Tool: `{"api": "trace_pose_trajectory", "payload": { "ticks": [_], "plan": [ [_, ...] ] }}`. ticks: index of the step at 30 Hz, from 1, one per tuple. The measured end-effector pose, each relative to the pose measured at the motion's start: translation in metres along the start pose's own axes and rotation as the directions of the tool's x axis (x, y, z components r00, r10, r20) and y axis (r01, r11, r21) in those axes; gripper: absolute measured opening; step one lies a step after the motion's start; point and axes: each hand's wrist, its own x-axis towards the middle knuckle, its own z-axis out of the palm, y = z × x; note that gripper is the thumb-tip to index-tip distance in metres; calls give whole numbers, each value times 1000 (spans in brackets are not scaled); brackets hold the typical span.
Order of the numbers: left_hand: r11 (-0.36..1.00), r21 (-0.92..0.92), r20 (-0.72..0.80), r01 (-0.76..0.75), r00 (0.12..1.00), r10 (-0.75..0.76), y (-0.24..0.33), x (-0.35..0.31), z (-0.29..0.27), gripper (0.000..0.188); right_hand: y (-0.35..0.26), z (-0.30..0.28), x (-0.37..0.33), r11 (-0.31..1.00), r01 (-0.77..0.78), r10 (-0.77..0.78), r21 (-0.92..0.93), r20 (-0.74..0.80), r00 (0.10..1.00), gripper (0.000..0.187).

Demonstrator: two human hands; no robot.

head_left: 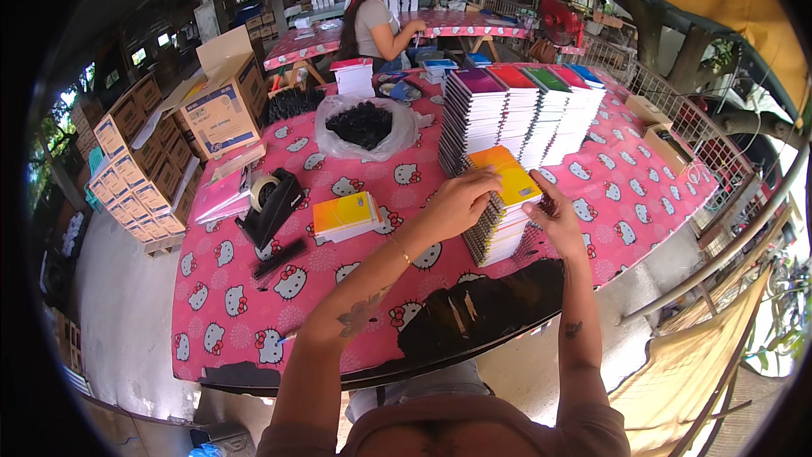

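Observation:
A tall stack of yellow-covered spiral notebooks (506,224) stands near the table's front edge, its coils facing left. My left hand (463,200) closes its bent fingers on the top left edge by the coils. Against the right side of the same stack is my right hand (558,218), thumb toward me and fingers partly hidden behind the pages. A shorter pile of yellow notebooks (345,215) lies left of my left forearm. Behind the tall stack rise several high stacks of spiral notebooks (518,114) with purple, red, green, pink and blue covers.
Left on the pink patterned table (245,283) are a black tape dispenser (272,207) and black binding coils (279,259). A plastic bag (364,127) of black pieces lies farther back. Cardboard boxes (224,110) stand at left. Another person (376,21) works at a far table.

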Motion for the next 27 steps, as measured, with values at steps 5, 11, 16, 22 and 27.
{"api": "trace_pose_trajectory", "payload": {
  "ticks": [5,11,16,22,27],
  "plan": [
    [999,-35,1,16,1000,-16,0,-4,2,24,8,-3,4,997,10,-12,75,22,1000,67],
    [984,79,-182,160,973,-144,-10,-48,-48,22,3,-34,-35,960,194,-247,-202,-282,927,58],
    [711,508,-270,486,874,-404,-67,-197,-126,18,-41,-28,-94,899,368,-436,-240,-386,813,39],
    [669,594,-294,446,895,-336,-68,-217,-125,16,-55,84,-83,879,476,-467,-21,152,871,27],
    [648,736,-231,194,973,-29,-8,-177,-99,9,16,152,-66,987,156,-160,35,195,968,45]
  ]
}}
